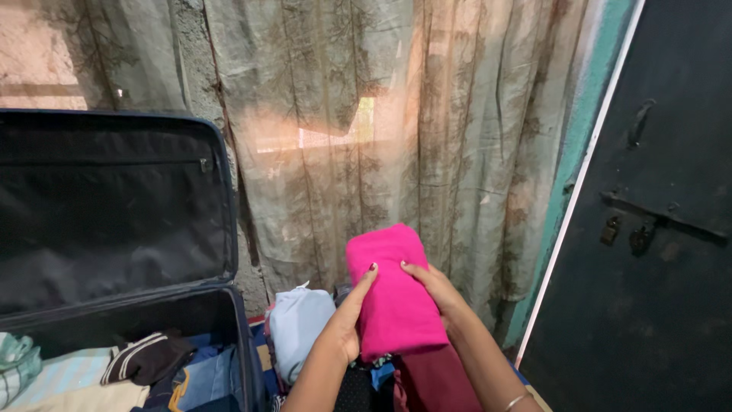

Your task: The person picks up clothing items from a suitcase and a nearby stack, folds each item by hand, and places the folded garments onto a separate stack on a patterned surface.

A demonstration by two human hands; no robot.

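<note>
Two hands meet on a folded pink cloth [394, 297] held up in the middle of the view, in front of a hanging curtain. The left hand [347, 317] presses against the cloth's left edge with its fingers [366, 278] stretched almost straight along the fabric, while the right hand [435, 290] lies on its right side, fingers [415, 268] curled over the front; together they clasp the bundle between them. A thin bangle [515, 401] circles the right wrist. Below the cloth lies a dark red garment [431, 381], and just to its left sits a pale blue bundle [299, 328], both part of a heap of clothes whose support is hidden. On the left stands an open suitcase [236, 336], its dark lined lid [114, 206] propped upright against the wall, a zipped pocket running across the lining. Inside it lie folded clothes: a dark piece with pale stripes [145, 358], something of blue denim [210, 374] and light striped fabric [65, 374]. The curtain [381, 114] is thin, grey-green and printed with a branching pattern; light glows through it in a patch near the centre. To the right runs a strip of teal wall [583, 137], and beyond it a dark metal door [671, 229] with a bolt and padlocks [625, 235].
</note>
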